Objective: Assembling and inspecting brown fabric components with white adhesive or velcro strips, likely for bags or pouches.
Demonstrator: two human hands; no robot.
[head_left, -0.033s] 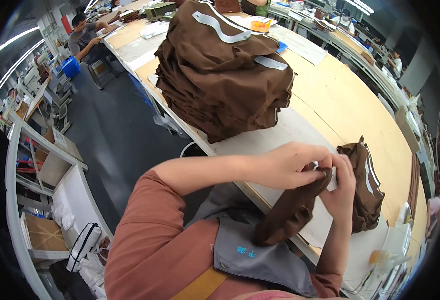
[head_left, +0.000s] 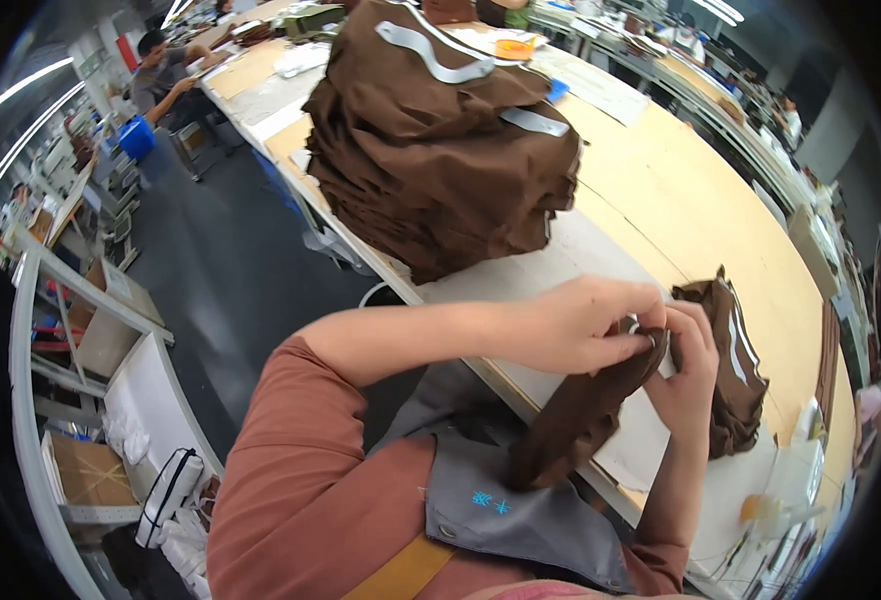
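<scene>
In front of my chest hangs a piece of dark brown fabric (head_left: 572, 420), its lower end against my grey apron (head_left: 490, 505). My left hand (head_left: 598, 318) pinches its top edge from the left. Fingers of my right hand (head_left: 688, 365) close on the same edge from the other side, and both hands' fingertips meet there. A small heap of brown fabric pieces (head_left: 728, 375) with white strips lies on the table just beyond my right hand. Farther off, a large stack of brown fabric (head_left: 440, 165) rises on the table, with pale curved strips on top.
The long table (head_left: 690, 190) stretches away, its near edge under my forearms. Left of me is a metal rack (head_left: 25, 340) holding a cardboard box (head_left: 85, 470) and white bundles. At the far left a seated person (head_left: 165, 80) works near a blue bin (head_left: 137, 138).
The whole view has shifted slightly. Both hands stay closed on the top edge of the brown fabric, with a small movement of the fingers.
</scene>
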